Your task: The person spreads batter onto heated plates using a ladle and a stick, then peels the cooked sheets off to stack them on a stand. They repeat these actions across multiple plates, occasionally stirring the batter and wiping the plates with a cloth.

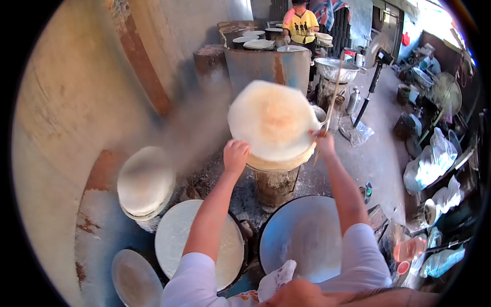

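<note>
A large, thin, round flatbread (273, 123), pale with a browned middle, is spread out in front of me, slightly blurred. My left hand (237, 155) is closed on its near left edge. At the right edge, my right hand (322, 143) is closed on the flatbread and on a long thin stick (333, 97) that points up. Directly beneath lies a stack of flatbreads (281, 165) on a cylindrical stand (276, 188). Below my left arm, a round griddle (244, 240) carries a pale sheet of batter (179, 235). A bare griddle (302, 235) sits to the right.
Another flatbread stack (146, 181) stands at left, near a round lid (135, 279). Behind, a person in a yellow shirt (300, 25) stands at more griddles (258, 44). A metal basin (337, 70) and selfie stick (365, 102) stand back right. Plastic bags (432, 161) and clutter line the right.
</note>
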Available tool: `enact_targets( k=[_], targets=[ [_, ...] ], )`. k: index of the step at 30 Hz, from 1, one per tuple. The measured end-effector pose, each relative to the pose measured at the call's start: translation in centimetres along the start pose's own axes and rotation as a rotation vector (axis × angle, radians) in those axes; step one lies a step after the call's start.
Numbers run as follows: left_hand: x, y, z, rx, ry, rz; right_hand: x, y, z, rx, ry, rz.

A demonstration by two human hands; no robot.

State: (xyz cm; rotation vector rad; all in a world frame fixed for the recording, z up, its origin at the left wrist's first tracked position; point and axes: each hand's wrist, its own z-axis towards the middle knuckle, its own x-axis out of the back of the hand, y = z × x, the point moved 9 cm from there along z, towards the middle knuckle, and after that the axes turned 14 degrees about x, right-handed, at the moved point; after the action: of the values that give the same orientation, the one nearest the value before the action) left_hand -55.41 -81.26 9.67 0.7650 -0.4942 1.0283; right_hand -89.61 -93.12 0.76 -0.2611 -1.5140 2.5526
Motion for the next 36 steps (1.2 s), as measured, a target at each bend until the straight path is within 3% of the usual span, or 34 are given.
enact_targets(
  k=[2, 4, 8, 10, 11, 12, 14, 16, 19, 22, 25, 26, 28, 29, 32, 34, 36],
  targets=[
    [-2.9, -1.5, -2.6, 0.124, -0.055, 0.061, 0.7, 2.8, -2.0, -0.094, -0.008, -0.373],
    [-2.3, -3.2, -4.9, 0.219, -0.086, 0.086, 0.4, 6.1, -2.4, -0.133, -0.011, -0.184],
    [4.7, -1.6, -10.2, 0.269, -0.128, -0.035, 0.4, 7.0, -2.5, -0.148, 0.001, -0.022],
    [6.5, -0.9, -17.1, 0.617, -0.537, -0.234, 0.9, 8.1, -2.1, -0.166, -0.011, -0.122],
    [8.9, 1.1, -20.6, 0.629, -0.579, -0.266, 1.0, 7.8, -1.3, -0.159, -0.04, -0.238],
    [11.5, 3.0, -24.7, 0.673, -0.609, -0.295, 1.9, 6.4, -1.3, -0.113, -0.072, -0.353],
    [17.4, 6.2, -33.2, 0.948, -0.535, -0.446, 2.4, 2.0, -3.7, -0.015, -0.167, -0.436],
    [22.6, 8.7, -42.4, 1.199, -0.397, -0.305, 2.4, -2.7, -9.4, 0.016, -0.333, -0.379],
    [29.1, 14.5, -56.1, 1.478, -0.159, -0.096, -3.2, -10.2, -23.9, -0.027, -0.735, -0.142],
    [34.2, 20.4, -71.1, 1.809, -0.036, 0.021, -13.8, -23.0, -47.8, -0.153, -1.214, 0.224],
    [36.2, 32.5, -86.6, 2.194, 0.045, 0.117, -13.3, -31.5, -73.8, -0.457, -1.838, 0.371],
    [36.8, 36.6, -90.8, 2.354, 0.107, 0.159, -12.0, -32.4, -81.6, -0.555, -2.069, 0.378],
    [40.9, 45.9, -96.9, 2.544, 0.434, 0.404, -6.0, -34.2, -89.9, -0.662, -2.275, 0.411],
    [41.9, 50.2, -99.4, 2.567, 0.665, 0.595, -4.0, -34.6, -91.5, -0.562, -2.374, 0.412],
    [50.2, 59.9, -110.8, 2.565, 1.171, 1.17, -2.6, -38.6, -98.8, -0.563, -2.564, 0.272],
    [54.7, 63.8, -116.5, 2.653, 1.537, 1.096, -2.2, -43.8, -103.1, -0.233, -2.781, 0.379],
    [56.0, 65.3, -124.7, 2.595, 1.956, 0.781, -1.9, -46.2, -109.0, -0.05, -2.855, 0.33]
  ],
)
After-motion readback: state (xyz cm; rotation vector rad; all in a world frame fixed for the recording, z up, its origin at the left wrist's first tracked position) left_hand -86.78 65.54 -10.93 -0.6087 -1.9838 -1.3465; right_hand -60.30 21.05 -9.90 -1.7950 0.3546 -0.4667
